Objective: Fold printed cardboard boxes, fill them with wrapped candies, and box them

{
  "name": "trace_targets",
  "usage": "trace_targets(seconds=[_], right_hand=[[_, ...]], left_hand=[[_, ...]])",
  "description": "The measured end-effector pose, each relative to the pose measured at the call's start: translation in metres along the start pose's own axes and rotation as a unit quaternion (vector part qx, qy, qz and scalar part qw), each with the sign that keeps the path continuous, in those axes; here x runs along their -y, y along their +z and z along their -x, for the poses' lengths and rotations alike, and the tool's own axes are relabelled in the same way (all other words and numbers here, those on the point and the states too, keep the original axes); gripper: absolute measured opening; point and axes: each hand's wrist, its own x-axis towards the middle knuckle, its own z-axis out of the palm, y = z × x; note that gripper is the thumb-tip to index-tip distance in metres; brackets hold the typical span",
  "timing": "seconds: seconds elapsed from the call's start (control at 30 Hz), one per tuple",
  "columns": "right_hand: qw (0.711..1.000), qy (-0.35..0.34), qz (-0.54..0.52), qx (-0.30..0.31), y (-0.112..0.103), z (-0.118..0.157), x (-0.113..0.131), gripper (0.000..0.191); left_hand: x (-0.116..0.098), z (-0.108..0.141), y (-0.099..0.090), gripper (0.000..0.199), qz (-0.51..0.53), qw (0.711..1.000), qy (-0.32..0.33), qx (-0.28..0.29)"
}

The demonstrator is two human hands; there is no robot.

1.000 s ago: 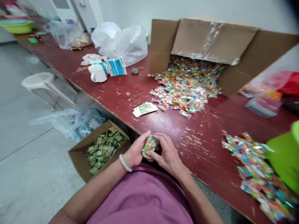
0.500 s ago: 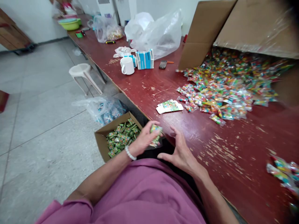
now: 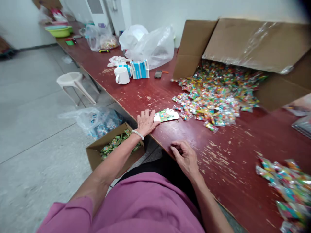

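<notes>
My left hand (image 3: 145, 122) lies palm down at the table's front edge, its fingers stretched out and the thumb at the left end of a flattened white and green printed carton (image 3: 167, 115). Lower right, my right hand (image 3: 186, 158) hovers by the table edge with loosely curled fingers; a gap shows between thumb and fingers, and no object is visible there. Under my left forearm, a cardboard box (image 3: 93, 155) on the floor side holds many small green printed packets (image 3: 114, 142).
A heap of wrapped candies (image 3: 213, 100) spills from a large cardboard carton (image 3: 243, 42). More candies (image 3: 289, 187) lie at lower right. A white mug (image 3: 122, 76), a phone (image 3: 158, 74) and plastic bags (image 3: 150, 48) stand farther back. A white stool (image 3: 70, 77) is on the floor.
The small green packet has left my left hand, which has moved forward to the flattened carton. My right hand has curled its fingers. The view has shifted right.
</notes>
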Motion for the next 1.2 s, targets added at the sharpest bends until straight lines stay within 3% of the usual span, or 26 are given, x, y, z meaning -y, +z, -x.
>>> trace_targets(seconds=[0.13, 0.27, 0.37, 0.53, 0.73, 0.83, 0.9, 1.03, 1.13, 1.17, 1.2], right_hand=[[1.000, -0.007, -0.008, -0.006, 0.000, -0.002, -0.001, 0.012], [1.000, -0.015, -0.016, -0.006, 0.001, -0.003, 0.001, 0.012], [1.000, -0.021, -0.019, -0.008, 0.001, -0.004, 0.002, 0.012], [0.999, -0.022, -0.030, -0.020, 0.001, -0.005, 0.003, 0.012], [0.998, -0.019, -0.046, -0.025, 0.002, -0.005, 0.003, 0.012], [0.995, 0.030, -0.086, -0.035, 0.002, -0.006, 0.002, 0.013], [0.977, 0.110, -0.167, -0.073, 0.001, -0.010, 0.001, 0.024], [0.881, 0.246, -0.380, -0.135, -0.006, -0.021, 0.008, 0.051], [0.845, 0.250, -0.454, -0.131, -0.015, -0.024, 0.017, 0.044], [0.842, 0.248, -0.462, -0.125, -0.019, -0.024, 0.020, 0.041], [0.843, 0.247, -0.463, -0.115, -0.022, -0.023, 0.023, 0.038]], left_hand=[[-0.001, -0.011, -0.003, 0.053, -0.023, 0.999, 0.034, 0.024], [0.003, -0.020, -0.013, 0.062, -0.034, 0.997, 0.062, 0.032], [-0.006, -0.031, -0.017, 0.066, -0.037, 0.993, 0.103, 0.043], [-0.025, -0.051, -0.012, 0.052, -0.039, 0.986, 0.153, 0.058], [-0.025, -0.053, -0.010, 0.051, -0.041, 0.982, 0.183, 0.010], [-0.021, -0.042, -0.014, 0.055, -0.029, 0.982, 0.183, -0.032], [-0.022, -0.026, -0.017, 0.055, 0.007, 0.980, 0.183, -0.072], [-0.033, 0.024, -0.021, 0.052, 0.139, 0.965, 0.201, -0.096], [-0.045, 0.061, -0.025, 0.050, 0.308, 0.943, 0.128, -0.023], [-0.047, 0.069, -0.028, 0.050, 0.391, 0.916, 0.084, 0.035], [-0.048, 0.074, -0.031, 0.050, 0.476, 0.872, 0.040, 0.110]])
